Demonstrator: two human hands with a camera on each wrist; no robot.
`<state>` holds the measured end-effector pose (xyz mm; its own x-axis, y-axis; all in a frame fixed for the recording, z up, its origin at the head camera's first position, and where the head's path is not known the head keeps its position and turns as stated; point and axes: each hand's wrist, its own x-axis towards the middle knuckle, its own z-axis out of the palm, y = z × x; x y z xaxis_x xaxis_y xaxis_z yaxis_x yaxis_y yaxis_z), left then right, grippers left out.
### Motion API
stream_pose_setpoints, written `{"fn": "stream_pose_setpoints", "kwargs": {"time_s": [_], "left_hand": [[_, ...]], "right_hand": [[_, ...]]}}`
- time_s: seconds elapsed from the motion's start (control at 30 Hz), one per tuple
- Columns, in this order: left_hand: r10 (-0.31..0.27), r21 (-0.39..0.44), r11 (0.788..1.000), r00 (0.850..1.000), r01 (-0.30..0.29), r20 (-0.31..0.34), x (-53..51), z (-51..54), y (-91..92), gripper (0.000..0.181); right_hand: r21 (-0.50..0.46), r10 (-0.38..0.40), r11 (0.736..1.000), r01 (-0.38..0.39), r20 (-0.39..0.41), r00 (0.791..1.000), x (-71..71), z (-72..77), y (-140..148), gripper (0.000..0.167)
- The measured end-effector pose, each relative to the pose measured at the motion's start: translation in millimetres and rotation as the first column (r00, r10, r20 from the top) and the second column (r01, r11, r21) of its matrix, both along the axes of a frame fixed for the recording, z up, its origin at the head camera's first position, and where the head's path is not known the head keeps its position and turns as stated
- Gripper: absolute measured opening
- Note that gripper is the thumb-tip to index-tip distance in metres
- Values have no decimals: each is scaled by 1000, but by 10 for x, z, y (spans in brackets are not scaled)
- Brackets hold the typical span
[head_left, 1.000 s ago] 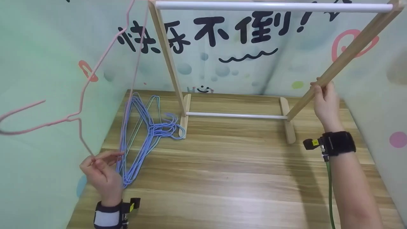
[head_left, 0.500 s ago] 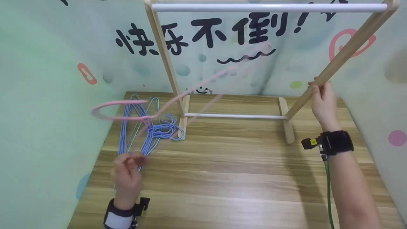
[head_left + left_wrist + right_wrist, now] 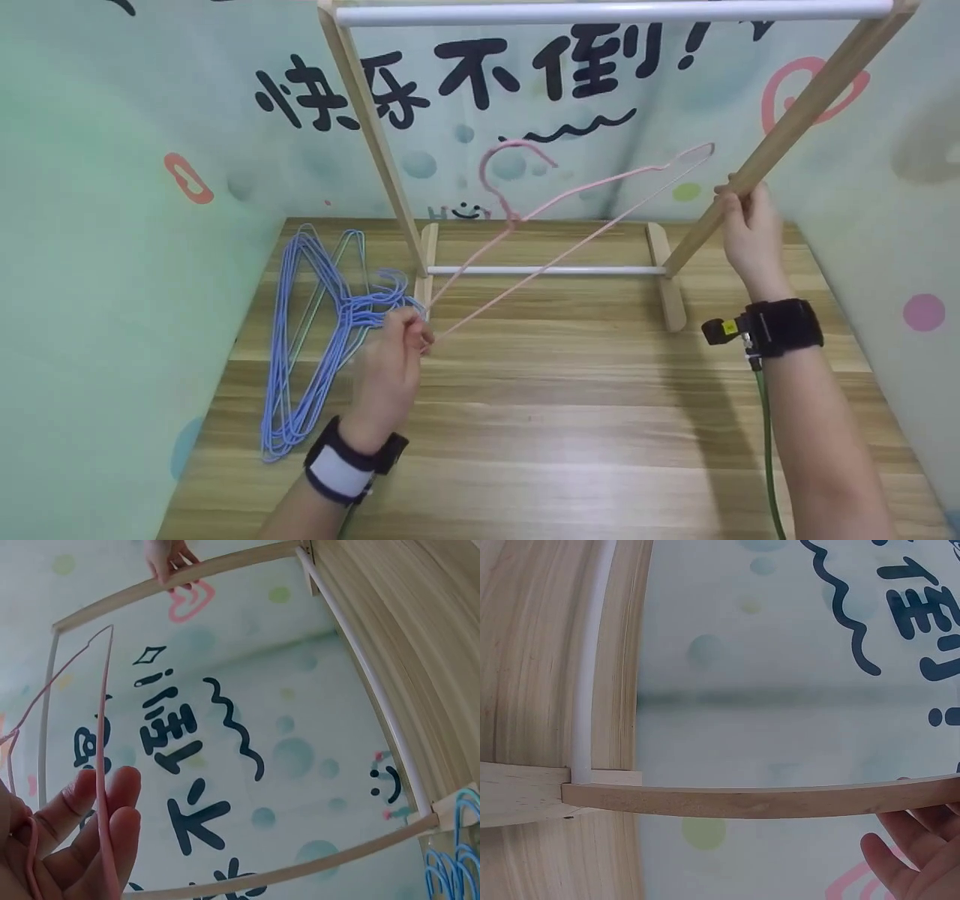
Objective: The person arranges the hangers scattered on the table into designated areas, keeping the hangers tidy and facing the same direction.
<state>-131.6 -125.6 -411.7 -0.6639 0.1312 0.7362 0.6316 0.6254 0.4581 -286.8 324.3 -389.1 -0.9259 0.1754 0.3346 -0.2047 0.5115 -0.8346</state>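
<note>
In the head view, my left hand point(image 3: 386, 371) holds a pink wire hanger point(image 3: 512, 219) by one lower corner. Its hook points up and its far corner reaches to the right, in front of the wooden rack's frame. The left wrist view shows the hanger's wire point(image 3: 102, 727) running between the fingers. My right hand point(image 3: 756, 240) grips the right wooden post point(image 3: 802, 112) of the rack around its lower half. In the right wrist view, that hand point(image 3: 922, 851) has its fingers at the post point(image 3: 742, 801), partly cut off by the frame edge.
Several blue hangers point(image 3: 330, 330), with a greenish one among them, lie stacked on the wooden tabletop point(image 3: 540, 450) at left. The rack's white top bar point(image 3: 600, 12) spans its posts; a lower white bar point(image 3: 547, 271) joins the wooden feet. Printed cloth point(image 3: 97, 262) walls in the table.
My left hand has moved right with the pink hanger, swinging it from the left wall to before the rack, hook now up. The right hand stays on the post.
</note>
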Motion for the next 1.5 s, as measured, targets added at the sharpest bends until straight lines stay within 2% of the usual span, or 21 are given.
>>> {"fn": "stream_pose_setpoints", "kwargs": {"time_s": [0.13, 0.3, 0.5, 0.7, 0.87, 1.0, 1.07, 1.23, 1.33, 1.5], "left_hand": [[-12, 15, 1000, 1000, 11, 24, -68, 82, 118, 21], [-28, 62, 998, 991, 20, 128, -131, 196, 232, 7], [-87, 139, 989, 967, 55, 239, -210, 307, 372, 7], [-165, 234, 968, 928, 88, 334, -287, 397, 549, 11], [-226, 285, 951, 905, 125, 360, -343, 464, 695, 11], [-319, 372, 913, 866, 170, 385, -391, 517, 812, 10], [-344, 395, 901, 853, 182, 393, -414, 548, 870, 10], [-371, 402, 893, 837, 202, 401, -451, 651, 1008, 9], [-396, 418, 883, 819, 214, 417, -467, 723, 1090, 10], [-388, 396, 892, 819, 218, 422, -508, 842, 1223, 10]], "right_hand": [[5, -1, 1000, 1, -4, 1000, -11, 34, -24, 38], [6, 0, 1000, 0, 2, 1000, -20, 42, -19, 39], [-6, -2, 1000, 2, 7, 1000, -15, 14, -6, 38], [-13, -1, 1000, 1, 11, 1000, 13, 3, 14, 38], [11, -2, 1000, 2, -19, 1000, 21, -14, 30, 40], [10, -1, 1000, 2, -22, 1000, 24, -18, 30, 40], [9, -1, 1000, 1, -16, 1000, 24, -15, 29, 39], [15, 5, 1000, -5, -3, 1000, 6, -5, 28, 37], [10, 17, 1000, -17, 16, 1000, -8, -3, 36, 36], [13, 33, 999, -33, 24, 999, -39, 0, 58, 35]]}}
